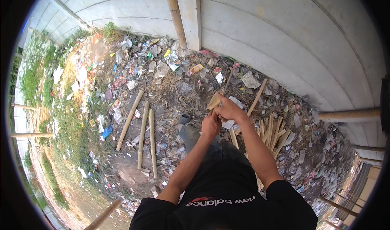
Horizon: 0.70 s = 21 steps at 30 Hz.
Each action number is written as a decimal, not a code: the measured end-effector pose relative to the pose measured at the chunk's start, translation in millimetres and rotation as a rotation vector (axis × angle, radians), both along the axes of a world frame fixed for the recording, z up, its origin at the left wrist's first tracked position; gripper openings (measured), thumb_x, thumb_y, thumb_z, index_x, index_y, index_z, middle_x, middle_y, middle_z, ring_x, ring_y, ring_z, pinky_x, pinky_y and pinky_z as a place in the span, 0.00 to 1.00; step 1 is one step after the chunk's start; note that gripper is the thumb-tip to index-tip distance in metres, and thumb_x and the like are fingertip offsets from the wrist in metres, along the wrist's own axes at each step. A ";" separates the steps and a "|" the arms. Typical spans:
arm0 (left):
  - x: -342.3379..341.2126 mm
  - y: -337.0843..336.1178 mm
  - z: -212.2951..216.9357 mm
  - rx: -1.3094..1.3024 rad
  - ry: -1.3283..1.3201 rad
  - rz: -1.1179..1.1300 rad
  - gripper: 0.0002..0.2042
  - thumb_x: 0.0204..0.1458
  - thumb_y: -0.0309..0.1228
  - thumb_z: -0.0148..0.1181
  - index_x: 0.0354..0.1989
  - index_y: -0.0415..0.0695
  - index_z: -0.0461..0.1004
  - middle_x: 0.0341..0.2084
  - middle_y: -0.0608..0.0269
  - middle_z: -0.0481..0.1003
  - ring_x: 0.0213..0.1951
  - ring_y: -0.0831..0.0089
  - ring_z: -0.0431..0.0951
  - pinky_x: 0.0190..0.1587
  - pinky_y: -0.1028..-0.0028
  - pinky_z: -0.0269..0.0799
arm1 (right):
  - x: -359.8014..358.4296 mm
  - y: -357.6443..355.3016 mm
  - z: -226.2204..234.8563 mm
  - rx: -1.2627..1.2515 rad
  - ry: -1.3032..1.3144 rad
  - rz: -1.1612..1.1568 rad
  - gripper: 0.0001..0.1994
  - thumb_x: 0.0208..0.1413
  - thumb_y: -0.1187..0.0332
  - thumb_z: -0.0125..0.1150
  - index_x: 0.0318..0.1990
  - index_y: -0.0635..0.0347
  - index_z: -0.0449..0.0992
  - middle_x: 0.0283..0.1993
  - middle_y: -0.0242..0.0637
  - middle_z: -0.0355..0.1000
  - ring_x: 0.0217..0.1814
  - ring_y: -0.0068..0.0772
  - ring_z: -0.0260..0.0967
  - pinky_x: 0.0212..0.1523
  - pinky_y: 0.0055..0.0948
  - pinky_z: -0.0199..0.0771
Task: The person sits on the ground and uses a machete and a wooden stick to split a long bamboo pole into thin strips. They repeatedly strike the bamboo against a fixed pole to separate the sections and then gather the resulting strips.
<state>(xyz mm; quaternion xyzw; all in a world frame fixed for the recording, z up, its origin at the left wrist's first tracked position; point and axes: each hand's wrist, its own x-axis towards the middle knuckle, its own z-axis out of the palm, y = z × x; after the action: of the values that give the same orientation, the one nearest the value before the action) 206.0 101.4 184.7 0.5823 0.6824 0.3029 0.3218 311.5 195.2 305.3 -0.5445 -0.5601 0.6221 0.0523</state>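
Note:
A short, pale piece of split bamboo point(213, 101) is held out in front of my legs. My left hand point(211, 125) is closed in a fist at its lower end. My right hand point(229, 110) meets the left one, its fingers bent and one finger reaching along the right side of the piece. Whether a tool sits between the two hands is hidden by the fingers. To the right of my right forearm lies a pile of split bamboo strips point(273, 134). A longer strip point(257, 97) slants on the ground beyond it.
Three bamboo poles point(142, 135) lie on the ground to my left. Litter and dry grass cover the soil. A grey concrete panel wall point(268, 23) curves along the front and right, with bamboo props point(176, 17) leaning on it. Green weeds point(36, 75) grow at far left.

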 end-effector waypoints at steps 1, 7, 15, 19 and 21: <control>0.8 -0.8 -3.3 0.035 0.003 0.004 0.25 0.54 0.28 0.61 0.62 0.43 0.70 0.39 0.43 0.80 0.38 0.41 0.81 0.39 0.49 0.76 | -2.4 0.4 -1.9 0.063 -0.096 0.026 0.44 0.54 0.72 0.54 0.79 0.60 0.44 0.27 0.45 0.77 0.19 0.31 0.73 0.22 0.32 0.76; -3.1 -7.8 -14.8 0.073 -0.014 -0.020 0.30 0.53 0.32 0.63 0.67 0.49 0.66 0.45 0.45 0.79 0.39 0.40 0.81 0.39 0.47 0.76 | -4.8 -7.7 -53.2 0.329 -0.199 0.088 0.43 0.52 0.69 0.57 0.77 0.62 0.47 0.31 0.54 0.80 0.22 0.38 0.79 0.27 0.37 0.80; -10.6 -9.0 -22.0 0.066 -0.003 -0.045 0.31 0.52 0.33 0.64 0.67 0.47 0.66 0.45 0.45 0.79 0.40 0.40 0.80 0.41 0.49 0.76 | -18.0 -18.0 -47.2 0.356 -0.248 0.075 0.42 0.53 0.66 0.58 0.76 0.63 0.49 0.35 0.61 0.79 0.36 0.56 0.79 0.42 0.48 0.79; -9.8 -9.6 -17.6 0.073 -0.033 -0.038 0.31 0.52 0.33 0.64 0.67 0.47 0.66 0.47 0.44 0.78 0.42 0.40 0.80 0.42 0.50 0.77 | -16.7 -19.5 -51.7 0.412 -0.259 0.054 0.42 0.52 0.69 0.58 0.75 0.69 0.48 0.31 0.56 0.80 0.28 0.50 0.80 0.36 0.44 0.81; -11.1 -10.8 -18.1 0.089 -0.035 -0.028 0.32 0.52 0.33 0.64 0.68 0.47 0.66 0.48 0.44 0.78 0.42 0.40 0.80 0.42 0.50 0.77 | -20.1 -18.9 -35.3 0.338 -0.250 0.033 0.42 0.52 0.69 0.58 0.75 0.69 0.50 0.32 0.58 0.80 0.29 0.52 0.81 0.37 0.44 0.82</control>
<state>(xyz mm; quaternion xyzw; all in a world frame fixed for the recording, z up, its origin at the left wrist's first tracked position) 195.0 90.6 166.6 0.5999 0.6543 0.3386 0.3119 291.5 176.3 269.9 -0.5917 -0.6675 0.4476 0.0629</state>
